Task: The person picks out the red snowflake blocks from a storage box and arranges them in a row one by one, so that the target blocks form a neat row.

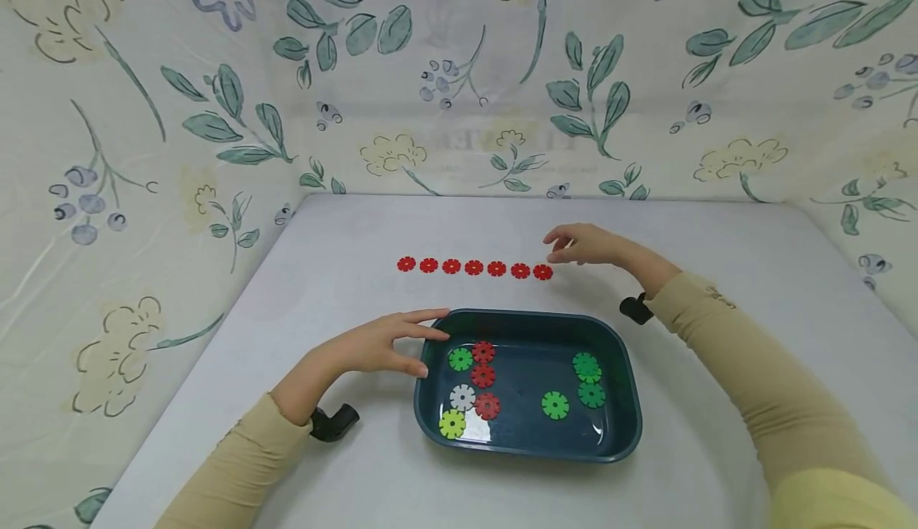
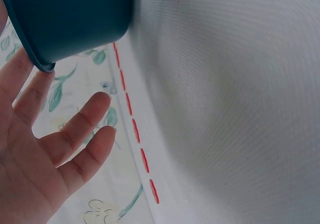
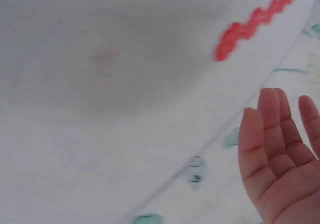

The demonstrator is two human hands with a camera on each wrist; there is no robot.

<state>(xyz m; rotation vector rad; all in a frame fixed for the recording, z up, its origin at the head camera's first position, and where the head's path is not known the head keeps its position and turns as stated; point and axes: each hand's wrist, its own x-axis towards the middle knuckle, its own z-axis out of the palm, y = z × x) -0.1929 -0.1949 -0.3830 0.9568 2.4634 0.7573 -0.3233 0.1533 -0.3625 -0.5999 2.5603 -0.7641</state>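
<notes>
My left hand (image 1: pixel 390 343) rests with spread fingers at the left rim of a dark blue-green plastic tray (image 1: pixel 527 453). In the left wrist view two fingertips touch the rim of the tray (image 2: pixel 75 23), and the other fingers are extended in the air. Behind the tray, several red notched discs (image 1: pixel 474 268) lie flat in a straight row. My right hand (image 1: pixel 588 244) hovers beside the rightmost red disc (image 1: pixel 543 272), its fingers loosely bent. The right wrist view shows this hand (image 3: pixel 285 169) holding nothing, apart from the blurred red row (image 3: pixel 255 23).
Inside the tray, red discs (image 1: pixel 484 375), a white disc (image 1: pixel 462 397) and a yellow-green disc (image 1: pixel 453 424) lie at the left. Green discs (image 1: pixel 591 394) lie at the right, some overlapping. Floral cloth (image 1: pixel 459 139) hangs behind the white table (image 1: pixel 344 258).
</notes>
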